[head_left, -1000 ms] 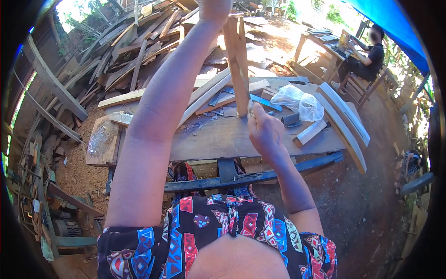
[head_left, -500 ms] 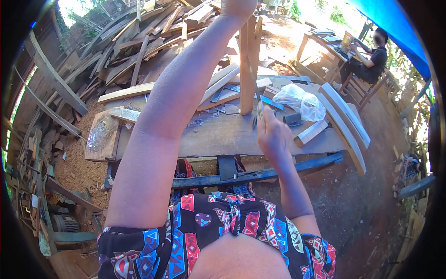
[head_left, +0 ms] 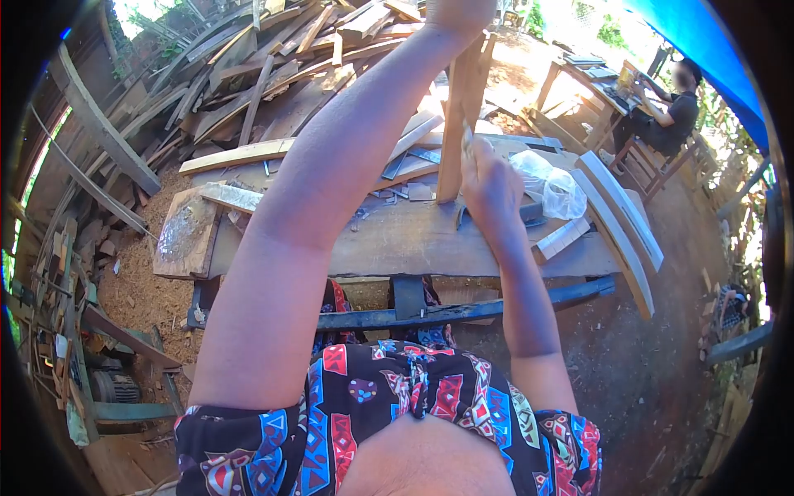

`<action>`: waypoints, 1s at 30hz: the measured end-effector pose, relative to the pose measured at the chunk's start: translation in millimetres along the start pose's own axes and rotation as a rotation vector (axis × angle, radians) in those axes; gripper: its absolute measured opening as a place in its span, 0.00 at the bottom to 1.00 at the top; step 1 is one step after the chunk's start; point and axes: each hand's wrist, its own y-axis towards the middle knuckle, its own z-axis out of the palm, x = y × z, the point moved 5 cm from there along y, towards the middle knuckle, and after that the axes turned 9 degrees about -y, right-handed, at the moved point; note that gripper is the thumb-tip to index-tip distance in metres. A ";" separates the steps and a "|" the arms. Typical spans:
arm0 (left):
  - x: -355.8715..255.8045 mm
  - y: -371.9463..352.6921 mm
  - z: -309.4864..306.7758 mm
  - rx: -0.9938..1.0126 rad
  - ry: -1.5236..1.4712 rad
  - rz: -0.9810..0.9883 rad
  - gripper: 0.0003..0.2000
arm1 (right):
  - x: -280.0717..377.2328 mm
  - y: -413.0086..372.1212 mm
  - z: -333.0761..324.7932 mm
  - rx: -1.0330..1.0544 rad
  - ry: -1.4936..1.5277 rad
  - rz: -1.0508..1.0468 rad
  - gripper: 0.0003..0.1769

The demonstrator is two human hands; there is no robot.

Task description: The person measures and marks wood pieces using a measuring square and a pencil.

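A narrow wooden board (head_left: 451, 157) stands on end on the workbench (head_left: 389, 244). At its top my left hand (head_left: 463, 11) holds it; the fingers are partly cut off by the upper frame edge. My right hand (head_left: 494, 183) is closed around the handle of a slim hand tool (head_left: 467, 134), right beside the board's right face. Most of the tool is hidden by the hand and the board, so its exact kind does not show. A clear plastic bag (head_left: 550, 186) lies just right of this hand, with a short wood block (head_left: 562, 238) below it.
Curved wooden pieces (head_left: 616, 236) overhang the bench's right end. A thick block (head_left: 186, 236) sits at the left end, near long strips (head_left: 236, 155). Behind is a heap of scrap timber (head_left: 314, 50). A person (head_left: 674, 112) sits at another table far right.
My right hand has moved up along the board with the tool, whose long thin blade showed more before. The view has shifted slightly, and the board stays upright.
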 end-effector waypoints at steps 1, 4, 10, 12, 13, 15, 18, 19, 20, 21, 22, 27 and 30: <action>6.7 -0.1 -2.9 0.006 -0.105 -0.102 0.19 | -0.4 -17.4 -2.4 0.048 -0.005 0.022 0.10; 15.6 4.0 -7.8 0.003 -0.211 -0.193 0.19 | -2.2 -63.6 -7.9 0.059 0.022 0.022 0.09; 23.7 7.6 -20.8 -0.049 -0.120 -0.165 0.19 | -3.9 -50.3 -4.9 0.037 0.032 -0.043 0.09; 7.4 3.5 -11.6 0.010 -0.047 -0.075 0.19 | 1.2 -15.6 1.4 0.014 0.000 -0.025 0.09; -11.1 -5.3 1.1 0.066 -0.180 -0.030 0.18 | 3.1 4.4 4.9 -0.019 0.003 0.004 0.09; -8.4 -6.3 10.8 -0.004 -0.031 0.015 0.17 | 1.3 23.7 4.0 0.023 0.006 0.023 0.10; -4.2 -1.2 6.4 -0.020 -0.044 -0.027 0.17 | 0.6 2.8 -1.8 0.042 -0.006 0.031 0.11; 1.4 -0.5 4.0 -0.030 -0.046 -0.051 0.17 | 0.7 -14.3 -6.4 0.042 -0.013 0.045 0.12; 6.4 -2.0 0.0 -0.040 -0.043 -0.062 0.17 | -0.8 -32.5 -6.9 0.037 -0.018 0.016 0.10; 10.7 1.1 -2.2 -0.038 -0.058 -0.062 0.18 | -4.1 -47.7 -6.2 0.023 -0.021 -0.016 0.08; 14.2 5.8 -3.5 -0.031 -0.072 -0.055 0.18 | -8.4 -62.1 -5.1 0.022 -0.020 -0.022 0.08; 25.7 12.4 -14.1 -0.076 -0.006 -0.044 0.19 | -11.0 -72.3 -10.3 -0.031 0.065 -0.029 0.06; 20.8 12.4 -14.8 -0.061 -0.035 -0.107 0.20 | -3.3 -36.9 -1.4 0.015 0.056 -0.049 0.07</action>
